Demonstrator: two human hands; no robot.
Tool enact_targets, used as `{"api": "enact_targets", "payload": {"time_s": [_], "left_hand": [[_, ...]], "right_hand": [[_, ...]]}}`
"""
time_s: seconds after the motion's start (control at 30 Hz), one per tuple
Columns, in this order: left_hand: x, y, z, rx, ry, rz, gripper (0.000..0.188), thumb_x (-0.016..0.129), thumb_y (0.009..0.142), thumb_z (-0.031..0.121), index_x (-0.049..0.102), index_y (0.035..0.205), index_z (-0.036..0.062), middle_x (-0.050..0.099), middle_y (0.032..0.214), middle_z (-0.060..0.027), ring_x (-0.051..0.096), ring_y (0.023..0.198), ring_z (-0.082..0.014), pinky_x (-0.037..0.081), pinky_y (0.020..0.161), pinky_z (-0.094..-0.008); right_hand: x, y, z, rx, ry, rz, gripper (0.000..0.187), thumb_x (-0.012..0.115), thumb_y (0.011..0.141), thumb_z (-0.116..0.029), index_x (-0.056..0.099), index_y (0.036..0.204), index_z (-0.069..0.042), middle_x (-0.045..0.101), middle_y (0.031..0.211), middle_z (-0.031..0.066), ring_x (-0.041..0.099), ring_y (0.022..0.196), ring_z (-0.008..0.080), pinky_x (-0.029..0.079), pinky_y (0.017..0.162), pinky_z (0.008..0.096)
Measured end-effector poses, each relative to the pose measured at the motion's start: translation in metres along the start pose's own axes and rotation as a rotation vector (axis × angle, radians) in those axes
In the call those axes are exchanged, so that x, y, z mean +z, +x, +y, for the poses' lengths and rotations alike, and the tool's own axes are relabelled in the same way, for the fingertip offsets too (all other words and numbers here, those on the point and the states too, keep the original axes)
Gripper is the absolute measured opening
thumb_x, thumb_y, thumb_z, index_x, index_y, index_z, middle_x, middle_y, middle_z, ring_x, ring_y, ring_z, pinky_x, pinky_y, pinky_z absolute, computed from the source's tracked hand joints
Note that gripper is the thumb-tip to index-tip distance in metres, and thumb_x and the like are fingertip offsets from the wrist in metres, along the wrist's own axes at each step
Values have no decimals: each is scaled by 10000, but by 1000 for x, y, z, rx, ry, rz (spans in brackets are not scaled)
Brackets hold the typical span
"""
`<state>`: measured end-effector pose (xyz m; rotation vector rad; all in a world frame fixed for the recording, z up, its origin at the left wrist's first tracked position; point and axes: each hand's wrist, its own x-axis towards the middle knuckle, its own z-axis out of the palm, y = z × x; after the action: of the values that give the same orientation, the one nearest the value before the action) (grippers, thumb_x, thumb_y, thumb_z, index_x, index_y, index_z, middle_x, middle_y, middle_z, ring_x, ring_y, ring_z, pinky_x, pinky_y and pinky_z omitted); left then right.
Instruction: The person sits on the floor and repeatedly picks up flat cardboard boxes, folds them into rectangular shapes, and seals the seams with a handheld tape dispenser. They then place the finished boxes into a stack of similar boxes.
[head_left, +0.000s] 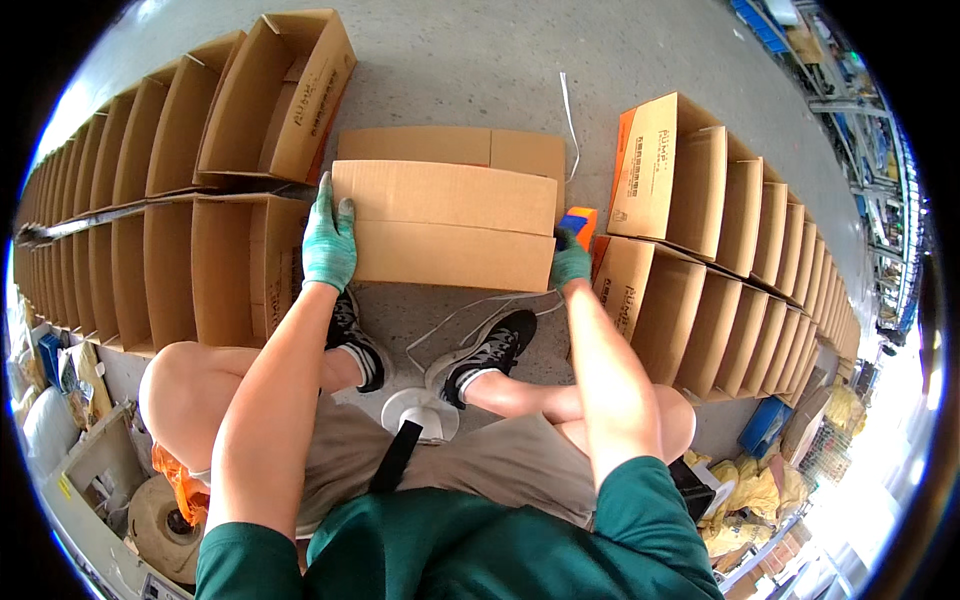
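A plain brown cardboard box (pixel 445 225) with a seam across its upper face is held in front of me above the floor. My left hand (pixel 330 240), in a green glove, presses on its left end with the fingers up along the side. On the right end sits my right hand (pixel 570 258), also gloved, its fingers partly hidden behind the box edge. Just beyond the right hand is an orange and blue object (pixel 579 226), partly covered, whose kind I cannot make out. Behind the held box, another cardboard box (pixel 415 145) shows its brown top.
Long double rows of topless cartons stand at left (pixel 180 130) and right (pixel 700 190). White strapping (pixel 455 325) lies around my feet, near a round white base (pixel 420 412). Metal shelving (pixel 860 110) runs along the far right. A large spool (pixel 165 520) is at lower left.
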<state>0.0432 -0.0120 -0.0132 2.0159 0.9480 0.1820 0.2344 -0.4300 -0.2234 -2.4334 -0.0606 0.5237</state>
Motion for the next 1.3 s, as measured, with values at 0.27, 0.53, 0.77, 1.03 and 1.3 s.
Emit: {"api": "enact_targets", "payload": {"time_s": [0.27,0.53,0.77,1.03,1.3], "left_hand": [[-2,-2,6,-75,104,19,548,403,1090,346,270,1591,168,491,1500,-162,527,1317,-351,428,1110,-408],[-3,-4,-5,-76,172,45,549,338,1087,455,233,1602,296,578,1404,-199,600,1210,-409,493,990,-467],[-16,-11,25,153,369,217,533,510,1022,229,375,1537,199,536,1452,-160,549,1264,-393,457,1048,-464],[6,-35,84,-682,-719,-408,476,454,1062,456,580,1152,6,691,875,-145,685,759,-276,572,676,-414],[49,-37,102,-840,-1100,-593,589,373,1040,610,616,1117,80,702,936,-121,689,811,-264,559,721,-424]], "right_hand": [[-195,-25,-223,-429,544,-16,614,784,887,-253,540,1424,-82,608,1328,84,608,1122,172,499,990,309],[-157,-58,-328,-527,393,-632,684,842,793,-491,667,1299,-67,712,1165,72,660,1050,161,530,942,322],[-136,-30,-312,-441,225,-914,804,885,732,-493,631,1336,-26,694,1217,111,649,1114,186,506,1004,352],[-146,-22,-304,-356,198,-998,896,899,703,-502,589,1361,20,693,1219,120,649,1114,185,516,987,348],[-152,-28,-310,-276,214,-1000,918,930,654,-510,614,1350,-2,699,1204,94,653,1094,175,527,981,348]]}}
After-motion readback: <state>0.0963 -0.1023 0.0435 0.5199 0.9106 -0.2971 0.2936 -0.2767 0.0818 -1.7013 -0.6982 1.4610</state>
